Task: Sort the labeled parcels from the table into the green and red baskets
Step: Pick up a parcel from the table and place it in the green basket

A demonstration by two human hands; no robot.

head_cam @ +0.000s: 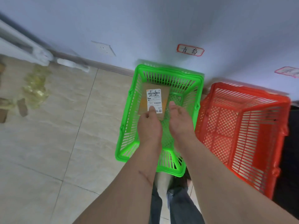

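Head view: brown parcel [155, 101] inside green basket [129, 117], flat, label [154, 101] up. Long axis runs from near end toward the wall, tilted slightly; label text reads upright from the camera side, handwritten characters across its top. Parcel sits in the far half of the basket, toward the left wall.

Red basket [242, 126] just right of the green one, rims nearly touching, nothing visible in it. Both baskets on tiled floor [64, 126] against the wall [145, 21]. Two red-bordered paper signs on the wall, one [190, 50] above the green basket, one [287, 71] above the red, cut by frame edge. Wall socket [103, 48] to the left. Blurry yellowish clutter [35, 88] and brown scraps on floor far left. Person's legs in dark trousers [178, 204] below the basket.

Both forearms reach over the green basket's near rim. Left hand [149, 125] at the parcel's near end, thumb pressing on the label's lower edge, fingers tucked out of sight below; looks like a pinch on the parcel. Right hand [179, 117] just right of the parcel's near corner, palm up, fingers loose, holding nothing; whether it touches the parcel is unclear.
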